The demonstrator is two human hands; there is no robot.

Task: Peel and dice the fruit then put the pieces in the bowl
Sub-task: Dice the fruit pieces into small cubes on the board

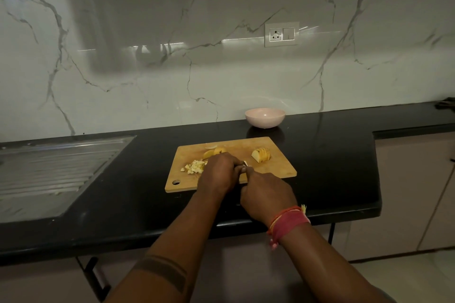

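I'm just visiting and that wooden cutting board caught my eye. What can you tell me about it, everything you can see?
The cutting board is a pale wooden rectangle with rounded corners and a round hanging hole near its near-left corner. It lies flat on the black countertop, slightly skewed, in front of the pink bowl. On it sit a heap of diced fruit, larger fruit chunks and a sliced wedge. Both hands work over its near edge.

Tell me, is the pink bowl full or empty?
Empty. The pink bowl shows only its bare inside; the diced pieces lie on the cutting board.
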